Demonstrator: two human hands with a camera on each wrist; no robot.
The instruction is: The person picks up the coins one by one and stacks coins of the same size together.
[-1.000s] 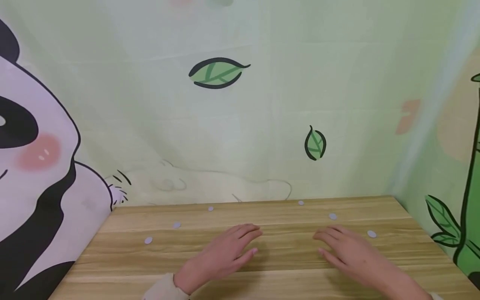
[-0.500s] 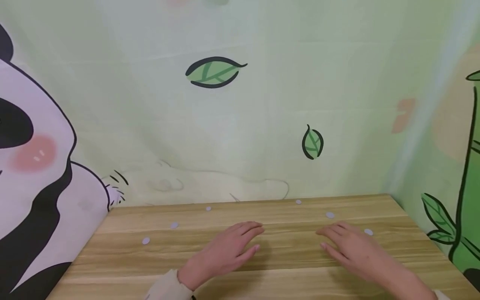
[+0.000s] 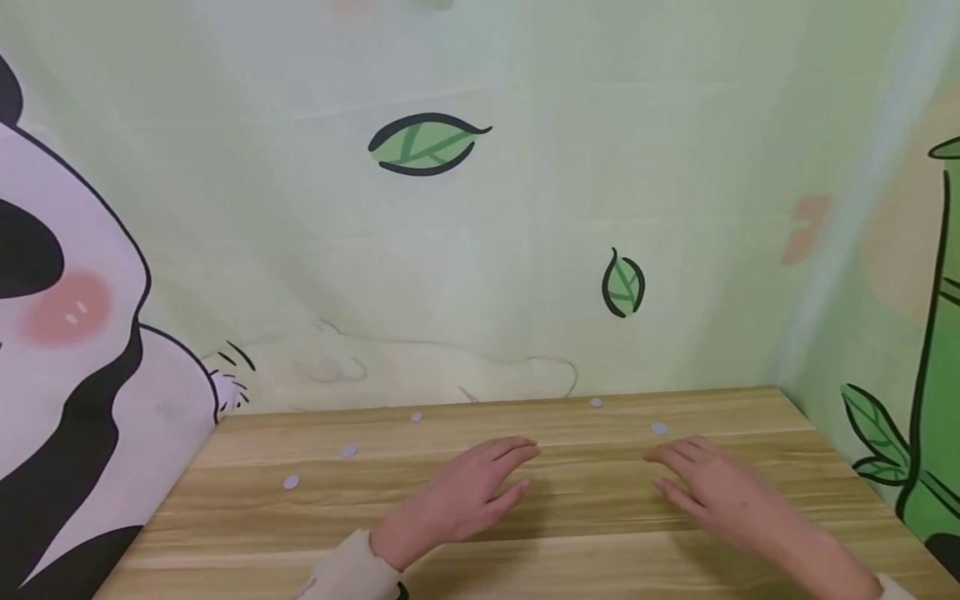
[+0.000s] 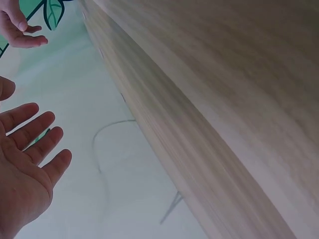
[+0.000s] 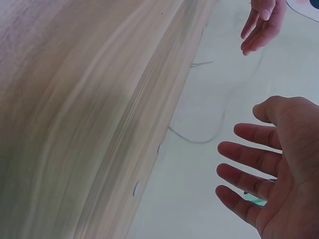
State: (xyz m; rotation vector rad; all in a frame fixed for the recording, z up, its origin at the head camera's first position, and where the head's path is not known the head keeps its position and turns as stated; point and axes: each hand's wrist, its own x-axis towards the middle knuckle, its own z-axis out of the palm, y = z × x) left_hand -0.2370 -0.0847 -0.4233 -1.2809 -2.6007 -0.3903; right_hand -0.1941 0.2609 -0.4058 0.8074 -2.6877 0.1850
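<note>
My left hand (image 3: 468,492) hovers over the wooden tabletop (image 3: 585,558), fingers extended and pointing inward. Facing it from the other side is my right hand (image 3: 723,492), held the same way with a gap between the two. Neither hand holds anything. In the left wrist view the left palm (image 4: 22,184) shows with its fingers spread loosely. The right wrist view shows the right hand (image 5: 294,164) with fingers apart and slightly bent. Closest to the right fingertips lies a small pale disc (image 3: 659,428) on the table.
Several more flat pale discs lie toward the table's back and left, among them a left disc (image 3: 291,482) and a back disc (image 3: 596,402). A printed fabric backdrop (image 3: 480,250) with a panda (image 3: 67,250) and leaves rises behind and beside the table.
Both hands have shifted slightly right and a little farther from me. The right hand now covers the disc at the far right. The head view has shifted slightly.
</note>
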